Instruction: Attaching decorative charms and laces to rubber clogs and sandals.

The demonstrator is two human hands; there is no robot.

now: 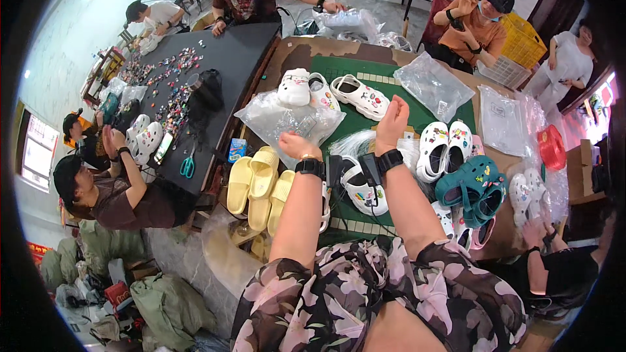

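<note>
My left hand (299, 146) is closed at the near edge of a clear plastic bag (261, 115), its fingers curled against the film and partly hidden. To the right, my right hand (393, 124) is raised with its fingers stretched out, beside a white clog (362, 96) with colourful charms; I see nothing in it. Two more white clogs, one standing in front (294, 88) and one behind it (321, 93), are at the bag's far side. Between my forearms a white clog (365, 195) lies on the green mat (339, 132).
Yellow slides (263, 173) lie left of my left arm. White clogs (445, 150) and teal clogs (475, 186) crowd the right. Flat plastic bags (435, 85) lie farther off. A black table (225, 52) holds scattered charms and scissors (188, 166). Several people sit around; a co-worker's hands (536, 231) are at right.
</note>
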